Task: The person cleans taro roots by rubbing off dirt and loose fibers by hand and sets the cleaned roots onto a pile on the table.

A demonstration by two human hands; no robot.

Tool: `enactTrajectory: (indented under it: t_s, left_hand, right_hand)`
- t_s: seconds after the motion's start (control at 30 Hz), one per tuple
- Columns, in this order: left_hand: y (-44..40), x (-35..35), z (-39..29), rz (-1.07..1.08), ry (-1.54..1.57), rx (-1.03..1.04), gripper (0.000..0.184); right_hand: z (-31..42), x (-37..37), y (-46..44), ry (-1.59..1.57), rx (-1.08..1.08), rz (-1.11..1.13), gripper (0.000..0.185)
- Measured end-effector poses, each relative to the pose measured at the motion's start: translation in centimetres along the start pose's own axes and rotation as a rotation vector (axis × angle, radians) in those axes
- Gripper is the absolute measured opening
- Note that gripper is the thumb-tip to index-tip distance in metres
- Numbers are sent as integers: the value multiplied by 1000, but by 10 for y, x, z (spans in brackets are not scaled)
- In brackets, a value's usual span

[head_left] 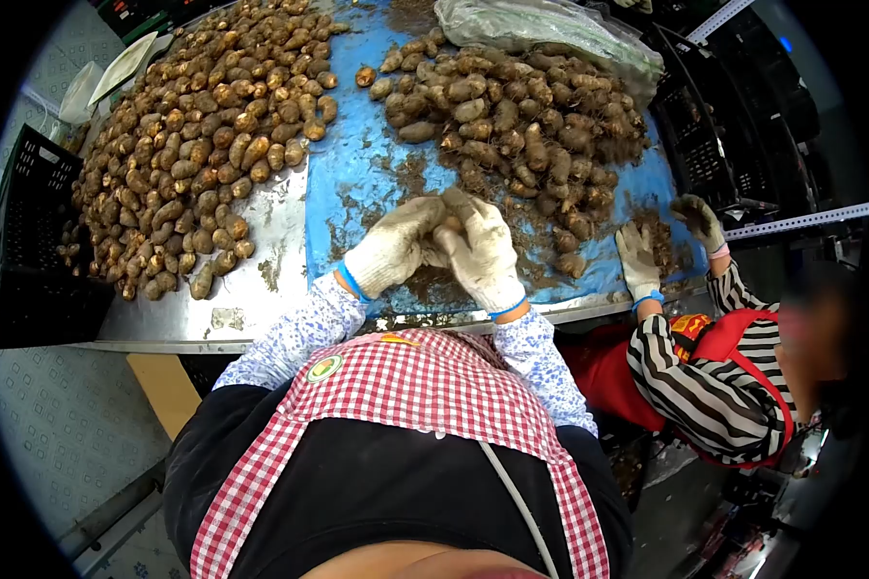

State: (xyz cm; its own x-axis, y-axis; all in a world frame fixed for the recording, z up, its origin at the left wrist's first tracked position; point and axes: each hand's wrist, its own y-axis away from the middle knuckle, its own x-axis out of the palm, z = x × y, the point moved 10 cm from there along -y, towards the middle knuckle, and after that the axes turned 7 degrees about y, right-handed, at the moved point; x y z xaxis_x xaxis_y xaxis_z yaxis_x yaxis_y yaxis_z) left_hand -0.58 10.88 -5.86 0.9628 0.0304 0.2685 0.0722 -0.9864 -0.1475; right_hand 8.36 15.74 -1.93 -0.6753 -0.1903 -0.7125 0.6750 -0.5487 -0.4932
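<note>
My left hand [394, 249] and my right hand [483, 256], both in soiled white knit gloves, meet above the blue sheet [343, 183]. Their fingers are closed around a small brown taro [451, 224], mostly hidden by the gloves. Just beyond my hands lies a heap of dark, rooty taros [512, 106] with soil about it. To the left, a wide spread of cleaner, browner taros [193, 145] covers the metal tabletop [280, 241].
A black crate [43, 261] stands at the table's left edge. Clear plastic wrap [550, 34] lies behind the dark heap. At right, a co-worker's gloved hands [639, 259] are over the blue sheet. Black crates [690, 116] stand beyond the table's right side.
</note>
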Motion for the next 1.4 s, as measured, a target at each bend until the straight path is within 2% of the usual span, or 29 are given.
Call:
enactTrajectory:
  t_s: [0.03,0.13,0.23,0.33,0.43,0.5,0.57,0.6,0.63,0.7,0.73,0.77,0.83,0.9,0.93,0.97,1.0,1.03,1.07,1.1,1.13,1.17,1.2,1.23,1.27,1.3,1.33,1.37,1.4]
  left_hand:
    - [-2,5,17,-84,628,-255,39]
    - [-3,-12,29,-377,375,-185,30]
    - [-8,-24,52,-458,390,-147,30]
    - [-24,-42,24,-422,433,-80,23]
    - [-19,-74,-3,-443,491,-26,27]
    - [-2,-114,-7,-612,517,-30,29]
    - [21,-166,-16,-900,557,-88,32]
    - [37,-202,-25,-1078,710,-8,35]
    - [56,-229,-33,-1250,869,80,39]
    - [68,-255,-107,-1218,473,252,43]
    - [81,-282,-111,-1193,862,423,45]
    - [92,-307,-115,-1129,1251,590,47]
    - [109,-330,-129,-910,1079,771,56]
    - [72,-276,-103,-767,1572,589,65]
    - [65,-276,-64,-848,1427,401,63]
    - [40,-226,-47,-848,1508,217,55]
    - [27,-202,-33,-739,1106,76,48]
    - [17,-170,-33,-587,435,15,43]
    - [12,-130,-45,-483,-229,75,39]
    - [3,-91,-53,-429,-622,164,37]
    - [-14,-64,-55,-460,-727,199,39]
    - [-26,-44,-59,-484,-832,229,43]
    - [-22,-10,-79,-397,-977,223,39]
    - [-37,8,-51,-154,-942,-23,31]
    - [-11,25,-83,-351,-1253,420,25]
    - [-16,10,-50,-357,-1155,370,24]
    - [-21,-3,-23,-302,-1087,77,25]
    - [-19,-14,6,-246,-1007,-208,26]
    - [-17,-18,25,-238,-906,-41,30]
  right_hand:
    - [-6,-1,0,-12,23,-37,43]
    - [-23,-5,0,-49,152,-77,22]
    - [-66,22,10,-703,564,-68,21]
    - [-136,39,1,-191,621,93,26]
    - [-126,-24,-56,826,379,227,41]
    - [-132,-27,-67,931,92,88,57]
    - [-152,-13,-63,980,-6,139,58]
    - [-156,-7,-65,1002,-61,166,58]
    - [-162,-13,-71,932,14,213,57]
    - [-173,-18,-77,781,171,321,55]
    - [-179,-23,-73,726,149,197,52]
    - [-185,-28,-71,674,427,282,53]
    - [-192,-17,-57,-139,518,54,52]
    - [-129,-13,-59,-619,399,192,60]
    - [-130,-2,-51,-788,425,106,46]
    - [-127,5,-42,-956,448,23,33]
    - [-92,-18,-45,-450,166,70,31]
    - [-72,-18,-45,-224,6,108,31]
    - [-52,-18,-43,-5,-157,110,32]
    - [-60,0,-35,-365,75,221,36]
    - [-69,16,-23,-715,342,248,40]
    - [-35,15,-21,-945,496,350,45]
    - [-57,34,-2,-1007,641,241,50]
    - [-80,53,17,-1060,792,122,56]
    - [-74,54,20,-994,828,234,53]
    - [-67,55,23,-926,855,349,50]
    - [-56,47,22,-736,774,345,47]
    - [-75,52,26,-338,432,290,42]
    - [-88,53,38,127,167,130,38]
